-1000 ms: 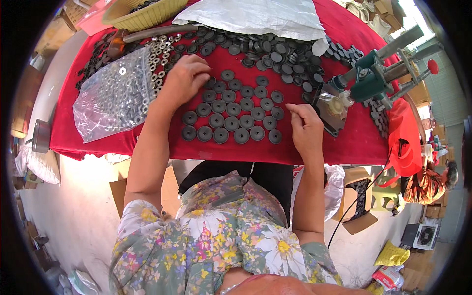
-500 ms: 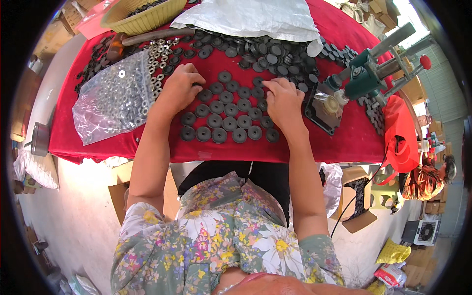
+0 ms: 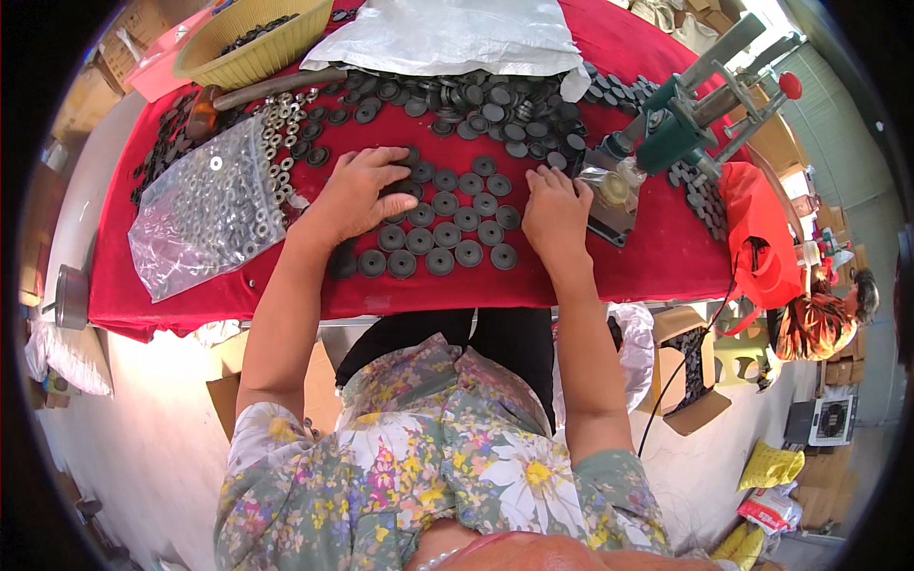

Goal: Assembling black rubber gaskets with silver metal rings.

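Round black discs (image 3: 446, 234) with centre holes lie in rows on the red cloth between my hands. My left hand (image 3: 357, 195) rests over the left side of these rows, fingers stretched to the right and thumb apart, covering a few discs. To the right of the rows is my right hand (image 3: 555, 214), its bent fingers slightly apart at the cloth. Nothing shows in it. A loose black disc (image 3: 557, 160) lies just beyond its fingertips. The undersides of both hands are hidden.
A clear bag of metal rings (image 3: 205, 205) lies at left, near a hammer (image 3: 276, 88). A heap of black discs (image 3: 495, 112) sits beyond, below a white sack (image 3: 443, 38). A yellow basket (image 3: 286, 48) stands far left. A green hand press (image 3: 671, 124) stands right, beside a red bag (image 3: 762, 238).
My right hand has drawn away from the disc at the far right of the rows, onto the cloth. My left hand has come right and nearer, over the left discs. The view has shifted slightly.
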`<state>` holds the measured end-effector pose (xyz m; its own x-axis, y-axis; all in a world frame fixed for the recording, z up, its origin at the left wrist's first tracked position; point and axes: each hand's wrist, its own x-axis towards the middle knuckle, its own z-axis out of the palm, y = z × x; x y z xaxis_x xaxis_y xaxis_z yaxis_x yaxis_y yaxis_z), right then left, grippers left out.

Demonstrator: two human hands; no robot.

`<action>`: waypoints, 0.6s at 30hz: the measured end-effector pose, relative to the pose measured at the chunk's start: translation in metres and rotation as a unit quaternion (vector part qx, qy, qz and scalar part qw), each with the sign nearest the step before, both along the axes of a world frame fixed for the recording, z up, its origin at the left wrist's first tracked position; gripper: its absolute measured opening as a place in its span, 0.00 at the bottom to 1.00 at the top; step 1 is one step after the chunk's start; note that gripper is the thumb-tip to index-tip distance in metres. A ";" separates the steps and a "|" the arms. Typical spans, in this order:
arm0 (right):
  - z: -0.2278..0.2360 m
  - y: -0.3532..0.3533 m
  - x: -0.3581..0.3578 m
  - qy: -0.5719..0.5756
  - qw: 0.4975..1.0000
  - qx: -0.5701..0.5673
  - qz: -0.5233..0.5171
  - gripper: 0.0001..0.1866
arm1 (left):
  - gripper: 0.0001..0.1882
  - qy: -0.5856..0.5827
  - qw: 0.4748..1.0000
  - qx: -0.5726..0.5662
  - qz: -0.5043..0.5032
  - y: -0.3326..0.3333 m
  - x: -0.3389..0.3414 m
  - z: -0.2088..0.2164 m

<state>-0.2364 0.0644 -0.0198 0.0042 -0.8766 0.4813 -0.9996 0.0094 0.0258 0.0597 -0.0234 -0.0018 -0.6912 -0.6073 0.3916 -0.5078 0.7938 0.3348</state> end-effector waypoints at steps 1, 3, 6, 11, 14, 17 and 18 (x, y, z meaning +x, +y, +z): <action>-0.001 0.006 0.000 0.000 1.000 -0.001 0.000 0.16 | 0.25 0.000 1.000 -0.001 0.000 0.003 0.000 0.002; -0.001 0.016 -0.003 -0.114 0.991 -0.011 0.068 0.17 | 0.24 0.015 1.000 0.021 0.009 0.006 -0.002 0.008; 0.010 0.015 -0.024 -0.172 0.982 -0.072 0.040 0.16 | 0.24 0.078 0.997 -0.010 0.019 0.003 -0.002 0.012; 0.030 0.020 -0.038 -0.131 0.984 -0.122 0.008 0.15 | 0.23 0.106 0.994 0.008 0.007 0.012 -0.010 0.016; 0.020 0.031 -0.038 -0.085 0.991 -0.099 0.007 0.14 | 0.25 -0.004 0.998 0.012 -0.062 0.035 -0.034 0.031; 0.014 0.034 -0.025 -0.070 0.994 -0.077 0.016 0.12 | 0.30 -0.050 0.991 -0.002 -0.126 0.055 -0.061 0.029; 0.014 0.035 -0.022 -0.057 0.995 -0.074 0.022 0.12 | 0.30 -0.050 0.991 -0.002 -0.126 0.062 -0.069 0.027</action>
